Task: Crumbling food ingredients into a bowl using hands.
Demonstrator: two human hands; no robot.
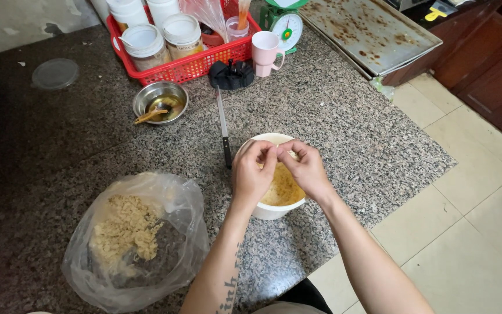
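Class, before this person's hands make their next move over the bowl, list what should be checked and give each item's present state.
1. Both hands, left hand and right hand, above the white bowl: ok.
2. Bowl fully on the granite counter: ok.
3. Knife lying flat, apart from the hands: ok.
4. Plastic bag of pale crumbly pieces open: ok.
5. What the fingertips pinch: cannot tell.

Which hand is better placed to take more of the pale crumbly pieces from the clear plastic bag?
The left hand, probably. The clear plastic bag of pale crumbly pieces lies on its side of the white round bowl; the right hand would have to cross over.
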